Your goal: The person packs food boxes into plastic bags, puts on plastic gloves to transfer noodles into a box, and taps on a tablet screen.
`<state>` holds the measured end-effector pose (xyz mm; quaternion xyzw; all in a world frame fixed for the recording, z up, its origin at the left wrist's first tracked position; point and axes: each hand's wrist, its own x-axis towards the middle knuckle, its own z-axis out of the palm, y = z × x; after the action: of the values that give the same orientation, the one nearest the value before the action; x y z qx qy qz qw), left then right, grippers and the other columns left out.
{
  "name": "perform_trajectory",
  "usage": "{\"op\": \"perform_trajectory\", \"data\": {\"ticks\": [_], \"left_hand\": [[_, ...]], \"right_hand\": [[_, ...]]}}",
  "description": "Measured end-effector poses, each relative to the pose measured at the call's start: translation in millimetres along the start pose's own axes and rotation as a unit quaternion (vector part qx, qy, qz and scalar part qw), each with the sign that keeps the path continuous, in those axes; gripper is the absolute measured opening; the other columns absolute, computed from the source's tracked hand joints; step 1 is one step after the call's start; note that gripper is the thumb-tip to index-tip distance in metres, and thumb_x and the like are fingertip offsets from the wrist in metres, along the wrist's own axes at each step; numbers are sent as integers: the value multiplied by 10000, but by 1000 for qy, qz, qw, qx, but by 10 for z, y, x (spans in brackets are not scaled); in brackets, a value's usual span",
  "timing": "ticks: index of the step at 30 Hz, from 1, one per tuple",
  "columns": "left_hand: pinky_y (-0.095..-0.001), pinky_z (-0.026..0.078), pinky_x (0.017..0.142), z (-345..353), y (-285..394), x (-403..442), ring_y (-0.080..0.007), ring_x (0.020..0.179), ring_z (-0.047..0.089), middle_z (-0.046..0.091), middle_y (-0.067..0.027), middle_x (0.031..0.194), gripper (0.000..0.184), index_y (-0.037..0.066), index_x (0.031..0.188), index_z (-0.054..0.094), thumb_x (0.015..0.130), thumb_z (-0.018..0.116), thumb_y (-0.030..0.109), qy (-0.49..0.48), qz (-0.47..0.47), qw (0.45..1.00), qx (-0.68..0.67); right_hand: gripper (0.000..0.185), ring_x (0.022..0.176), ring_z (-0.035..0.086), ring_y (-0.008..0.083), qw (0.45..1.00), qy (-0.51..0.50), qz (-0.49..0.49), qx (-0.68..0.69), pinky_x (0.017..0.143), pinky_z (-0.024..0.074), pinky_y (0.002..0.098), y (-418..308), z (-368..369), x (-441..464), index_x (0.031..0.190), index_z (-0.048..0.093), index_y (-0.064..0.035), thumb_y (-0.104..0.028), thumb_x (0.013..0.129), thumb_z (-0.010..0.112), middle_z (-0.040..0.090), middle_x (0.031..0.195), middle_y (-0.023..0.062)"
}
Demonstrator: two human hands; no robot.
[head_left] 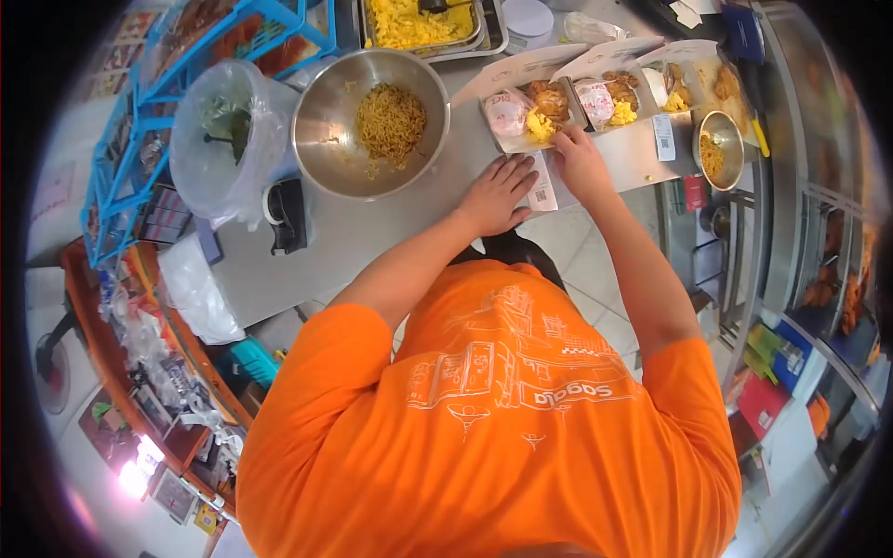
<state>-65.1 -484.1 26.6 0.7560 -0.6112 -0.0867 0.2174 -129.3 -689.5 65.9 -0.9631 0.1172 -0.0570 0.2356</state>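
My left hand [502,193] lies flat on the steel counter with its fingers stretched out, beside a printed white paper slip [541,189]. My right hand [579,160] is at the front corner of the nearest open meal box [507,144], its fingertips drawn together. Whatever is between those fingertips is hidden. This box holds a wrapped rice packet [506,112], fried chicken [549,99] and scrambled egg [539,126]. To its right stands a second box with a similar filling [609,100], then further open boxes, one with a white slip [663,137] at its front.
A large steel bowl [312,139] of noodles stands left of my hands, a small metal bowl [735,172] at the right edge. Behind is a tray of scrambled egg [419,26]. A plastic-lined bin [200,172] and blue crates [126,186] are at the left. A yellow-handled tool [760,138] lies right.
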Motion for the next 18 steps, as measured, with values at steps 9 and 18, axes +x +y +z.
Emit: {"op": "perform_trajectory", "data": {"ticks": [9,18], "left_hand": [[-453,256,1169,-320,-414,-743,-312,1352,371,433,-144,1446,620,49,1340,507,840,651,386,-9,88,996,-14],[-433,359,1074,-413,-498,-1081,-300,1232,451,535,-94,1272,489,64,1285,542,830,627,224,13,34,993,-110]], "right_hand": [[125,943,601,353,999,11,34,33,805,504,436,-396,190,-351,935,651,-52,-19,817,625,600,957,136],[227,858,649,324,988,19,120,97,749,543,393,-1017,112,-597,1053,666,-61,-32,830,634,645,972,134]]}}
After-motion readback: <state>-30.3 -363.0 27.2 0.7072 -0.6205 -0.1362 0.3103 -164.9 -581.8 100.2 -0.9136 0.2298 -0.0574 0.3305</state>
